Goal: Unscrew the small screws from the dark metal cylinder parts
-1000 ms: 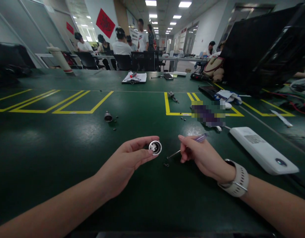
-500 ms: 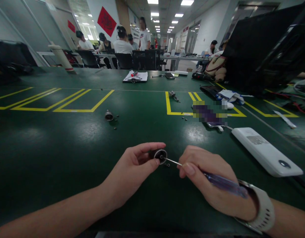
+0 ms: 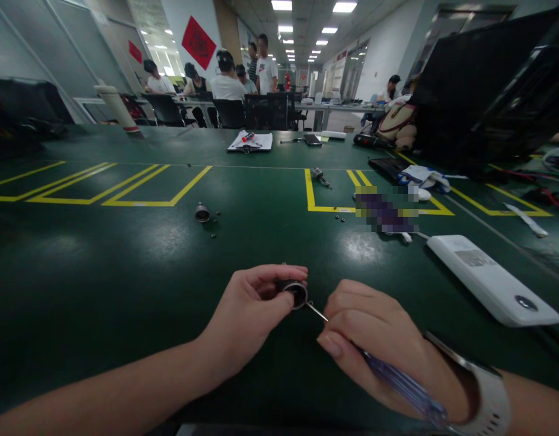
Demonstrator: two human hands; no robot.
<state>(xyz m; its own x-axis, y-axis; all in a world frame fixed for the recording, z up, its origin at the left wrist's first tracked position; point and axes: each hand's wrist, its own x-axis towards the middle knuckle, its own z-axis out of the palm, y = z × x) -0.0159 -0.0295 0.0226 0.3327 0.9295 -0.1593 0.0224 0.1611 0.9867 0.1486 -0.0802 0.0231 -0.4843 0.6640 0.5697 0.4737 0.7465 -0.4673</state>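
Observation:
My left hand (image 3: 247, 312) is closed round a small dark metal cup-shaped part (image 3: 299, 294), its open end turned toward me. In my right hand (image 3: 374, 339) I grip a screwdriver (image 3: 404, 384) with a clear purplish handle. Its thin shaft points at the part, and the tip is at the lower right of the rim, outside the opening. Whether the tip touches the rim I cannot tell. A tiny nut-like piece shows by the tip. Farther off on the left stands a similar metal cup part (image 3: 201, 212), with several tiny nuts (image 3: 218, 213) beside it.
On the green table (image 3: 102, 284), a white power bank (image 3: 492, 278) lies right, cabled to a blurred phone (image 3: 383, 212). Another metal part (image 3: 321, 177) lies inside yellow tape. Behind are a clipboard (image 3: 251, 143), a second phone (image 3: 312, 140) and a glove (image 3: 424, 178). People sit beyond.
The screwdriver tip has come out of the cup part's opening to beside its rim. My right hand has moved down and slightly left, while my left hand still holds the part.

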